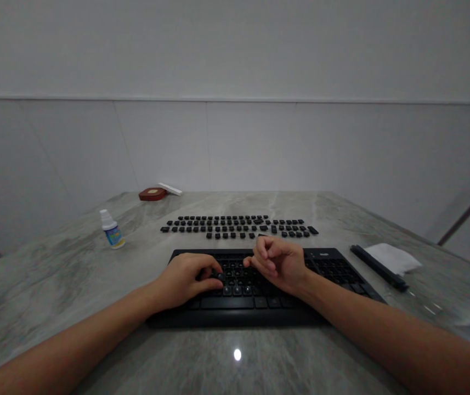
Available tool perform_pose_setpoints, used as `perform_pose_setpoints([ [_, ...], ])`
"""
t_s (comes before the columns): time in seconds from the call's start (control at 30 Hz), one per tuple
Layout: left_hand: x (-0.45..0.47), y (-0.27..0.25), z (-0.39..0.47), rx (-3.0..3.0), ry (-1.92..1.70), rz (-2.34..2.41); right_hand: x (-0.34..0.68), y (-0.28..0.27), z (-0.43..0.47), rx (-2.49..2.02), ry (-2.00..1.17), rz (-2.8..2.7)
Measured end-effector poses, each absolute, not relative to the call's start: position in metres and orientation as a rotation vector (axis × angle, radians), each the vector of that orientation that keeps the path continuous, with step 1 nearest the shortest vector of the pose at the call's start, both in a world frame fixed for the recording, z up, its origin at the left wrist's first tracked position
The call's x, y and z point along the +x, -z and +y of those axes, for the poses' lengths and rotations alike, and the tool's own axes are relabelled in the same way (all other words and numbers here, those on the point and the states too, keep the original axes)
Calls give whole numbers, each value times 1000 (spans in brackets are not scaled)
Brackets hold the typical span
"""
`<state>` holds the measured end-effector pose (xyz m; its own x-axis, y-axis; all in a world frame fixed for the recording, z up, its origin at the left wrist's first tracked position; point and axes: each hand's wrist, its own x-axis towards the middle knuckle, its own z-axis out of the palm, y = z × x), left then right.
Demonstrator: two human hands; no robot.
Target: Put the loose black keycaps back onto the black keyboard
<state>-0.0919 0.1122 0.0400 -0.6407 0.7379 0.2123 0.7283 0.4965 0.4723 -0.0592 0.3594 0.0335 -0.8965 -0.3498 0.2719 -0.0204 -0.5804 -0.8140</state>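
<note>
A black keyboard (235, 318) lies on the tabletop in front of me, with many of its key positions bare. My left hand (187, 277) rests over its left half. Thumb and index finger are pinched there on a small black keycap (220, 276), low over the key rows. Above the middle-right of the keyboard is my right hand (279, 263), turned on its side with the fingers curled in. Whether anything is inside those curled fingers is hidden. Beyond the keyboard, loose black keycaps (241, 228) are laid out in several rows.
A white bottle with a blue label (113, 235) stands at the left. At the back lie a reddish-brown case (152, 194) and a white strip-like object (170, 189). To the right are a long black bar (378, 267) and a white tissue-like sheet (395, 258) on the marbled table (45, 274).
</note>
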Motion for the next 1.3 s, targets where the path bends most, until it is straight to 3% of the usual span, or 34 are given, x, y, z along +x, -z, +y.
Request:
perform_pose_setpoints([
  [0.83, -90, -43, 113, 1312, -851, 2689, -59, -38, 358, -606, 2489, 1205],
  [1.17, -89, -46, 115, 1195, -852, 2647, -57, -28, 354, -745, 2427, 1749],
  [1.3, -88, -48, 115, 1171, -856, 2652, -48, -31, 353, -1060, 2074, 2195],
])
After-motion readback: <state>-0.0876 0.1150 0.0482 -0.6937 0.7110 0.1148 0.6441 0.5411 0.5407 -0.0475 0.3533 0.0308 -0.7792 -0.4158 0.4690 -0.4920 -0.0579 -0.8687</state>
